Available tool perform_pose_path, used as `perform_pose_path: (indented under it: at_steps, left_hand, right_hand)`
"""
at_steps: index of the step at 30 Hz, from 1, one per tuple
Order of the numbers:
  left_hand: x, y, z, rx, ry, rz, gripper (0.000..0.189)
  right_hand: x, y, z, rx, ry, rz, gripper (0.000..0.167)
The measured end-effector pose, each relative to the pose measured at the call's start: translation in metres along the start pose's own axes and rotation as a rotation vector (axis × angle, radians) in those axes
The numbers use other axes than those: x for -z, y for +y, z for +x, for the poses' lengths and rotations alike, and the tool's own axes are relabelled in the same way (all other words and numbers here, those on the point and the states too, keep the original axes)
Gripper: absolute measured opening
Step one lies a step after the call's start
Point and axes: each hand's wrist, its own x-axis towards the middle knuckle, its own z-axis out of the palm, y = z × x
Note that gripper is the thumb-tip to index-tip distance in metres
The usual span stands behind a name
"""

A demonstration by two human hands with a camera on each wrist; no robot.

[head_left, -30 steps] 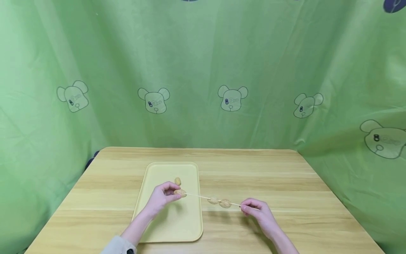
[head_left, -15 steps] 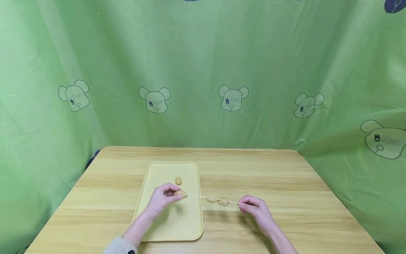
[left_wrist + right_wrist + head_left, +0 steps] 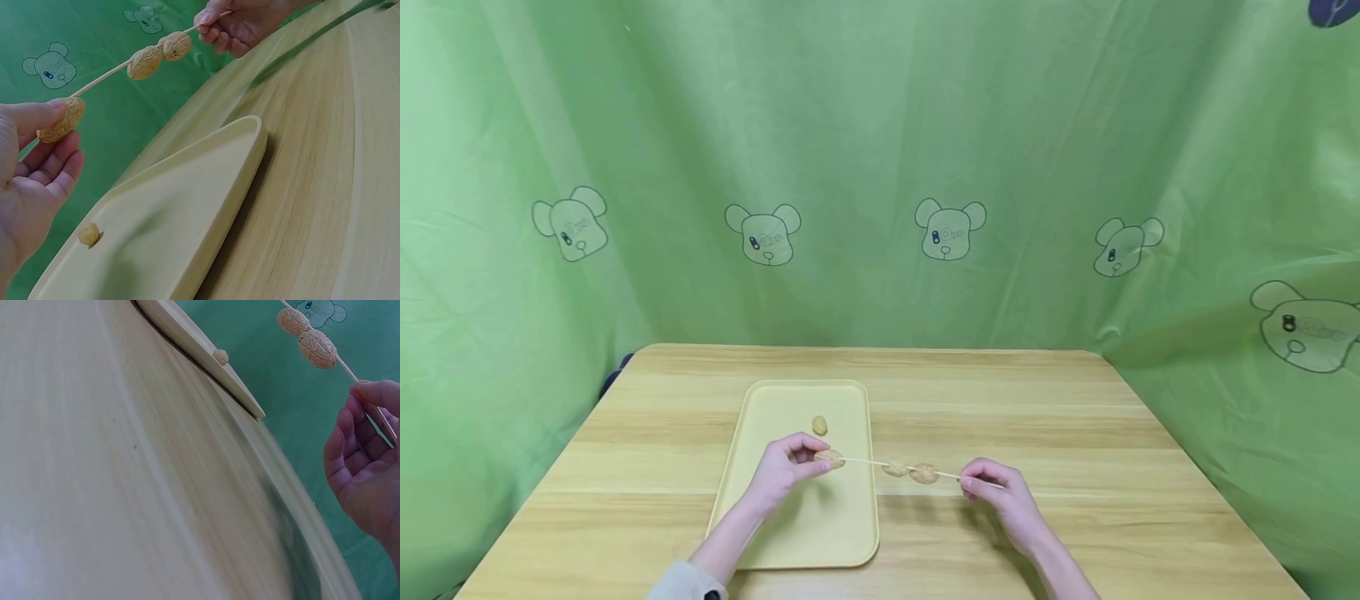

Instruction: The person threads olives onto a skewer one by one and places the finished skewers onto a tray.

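A thin pale wooden skewer (image 3: 865,461) is held up between both hands, above the tray's right edge. Two tan, wrinkled oval pieces sit side by side on it, a nearer-left piece (image 3: 145,62) and a nearer-right piece (image 3: 924,473). My right hand (image 3: 1003,496) pinches the skewer by its right end between thumb and fingers. With thumb and fingertips, my left hand (image 3: 782,471) grips a third wrinkled oval piece (image 3: 64,120) at the skewer's left end, where the tip is hidden. One more such piece (image 3: 819,426) lies on the tray, beyond the left hand.
The cream rectangular tray (image 3: 805,550) lies left of centre on the wood-grain table (image 3: 1075,417). A green curtain (image 3: 850,300) printed with bear heads hangs behind the table and along both sides.
My right hand has moved slightly left, toward the left hand, bringing the skewer with its two pieces along. The left hand stays nearly in place, gripping its piece.
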Motion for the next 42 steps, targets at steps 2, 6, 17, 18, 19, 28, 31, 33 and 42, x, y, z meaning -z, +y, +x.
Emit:
perform_pose_path:
  at_steps: [2, 6, 17, 18, 19, 28, 31, 33, 42]
  left_hand:
    - [0.0, 0.0, 0.0, 0.006, -0.007, -0.007, 0.031]
    - [-0.001, 0.0, 0.0, 0.032, -0.009, -0.016, 0.032]
    - [-0.003, -0.002, 0.002, 0.024, -0.011, -0.004, 0.031]
    - [-0.004, -0.002, 0.002, 0.024, -0.012, -0.004, 0.031]
    - [-0.004, -0.003, 0.002, 0.024, -0.011, -0.004, 0.031]
    - [-0.006, -0.003, 0.002, 0.076, 0.034, -0.048, 0.032]
    - [-0.005, -0.004, 0.004, 0.095, 0.076, -0.117, 0.034]
    - [-0.004, -0.004, 0.006, 0.109, 0.094, -0.167, 0.036]
    - [-0.003, -0.007, 0.005, 0.106, 0.07, -0.215, 0.032]
  right_hand:
    - [-0.001, 0.0, 0.001, 0.002, -0.001, 0.004, 0.019]
    - [-0.002, 0.0, 0.001, 0.0, -0.004, 0.013, 0.017]
    - [-0.003, 0.003, 0.005, -0.03, -0.014, 0.045, 0.018]
    - [-0.003, 0.003, 0.005, -0.029, -0.016, 0.049, 0.019]
    - [-0.003, 0.003, 0.005, -0.03, -0.018, 0.052, 0.019]
    - [-0.008, 0.002, 0.003, 0.003, -0.039, 0.056, 0.018]
    - [-0.012, 0.001, 0.004, -0.004, -0.042, 0.054, 0.019]
    - [-0.013, 0.001, 0.005, -0.017, -0.04, 0.057, 0.022]
    - [-0.013, 0.001, 0.006, 0.008, -0.06, 0.074, 0.017]
